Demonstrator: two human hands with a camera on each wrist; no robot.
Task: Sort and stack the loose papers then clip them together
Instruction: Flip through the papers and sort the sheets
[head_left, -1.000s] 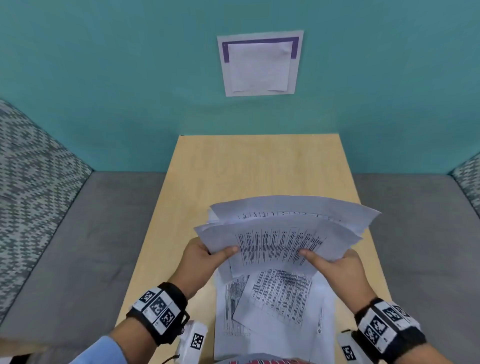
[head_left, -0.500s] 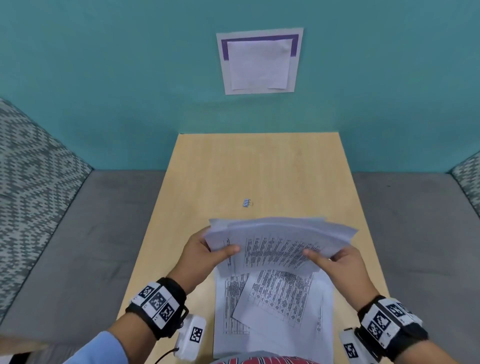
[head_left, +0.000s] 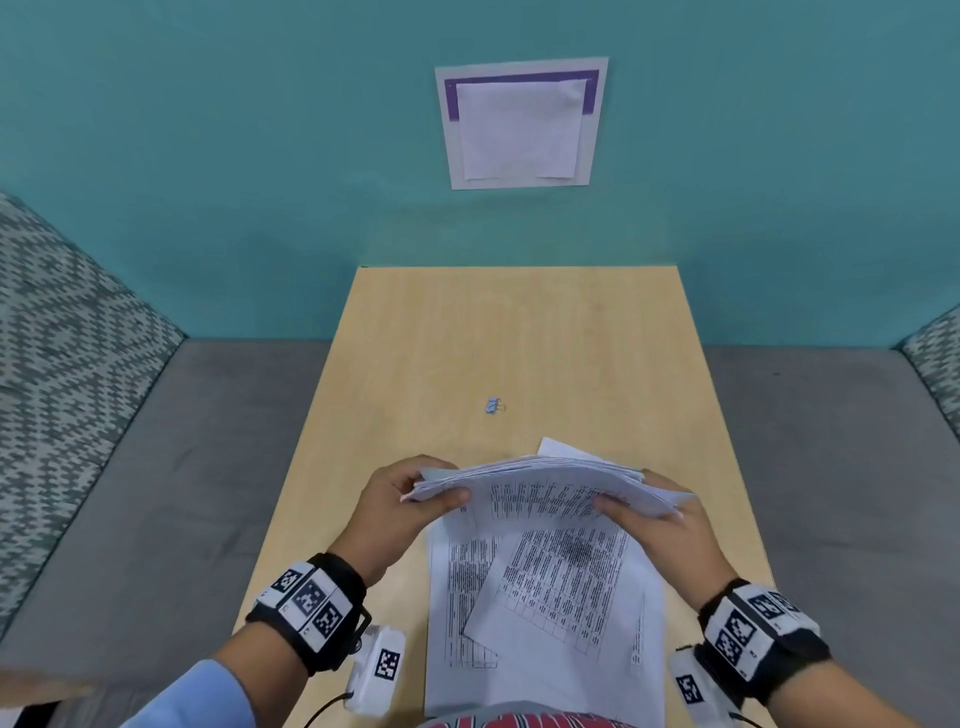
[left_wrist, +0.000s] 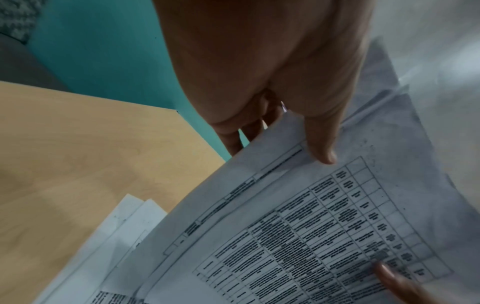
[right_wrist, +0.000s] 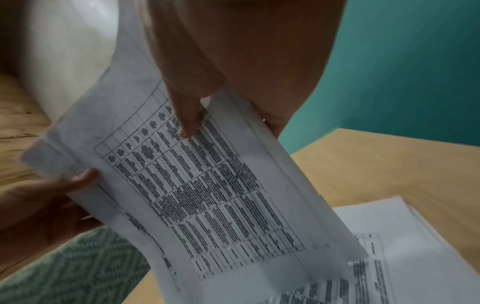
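Note:
A sheaf of printed papers (head_left: 545, 491) is held above the wooden table (head_left: 519, 338), tilted nearly flat. My left hand (head_left: 400, 499) grips its left edge, thumb on top and fingers underneath. My right hand (head_left: 660, 519) grips the right edge the same way. The wrist views show the held sheaf (left_wrist: 311, 226) (right_wrist: 194, 185) with a thumb pressed on the printed table of text. More loose sheets (head_left: 545, 597) lie askew on the table below the hands. A small blue binder clip (head_left: 493, 406) lies on the table beyond the sheaf.
The table's far half is bare wood up to a teal wall, where a paper notice (head_left: 521, 124) hangs. Grey bench seats (head_left: 156, 493) run along both sides, with patterned cushions (head_left: 62, 338) at the left and far right.
The fanned sheets have been drawn together and lowered, tilting from facing me to almost flat. The binder clip, hidden behind them a second ago, is now visible.

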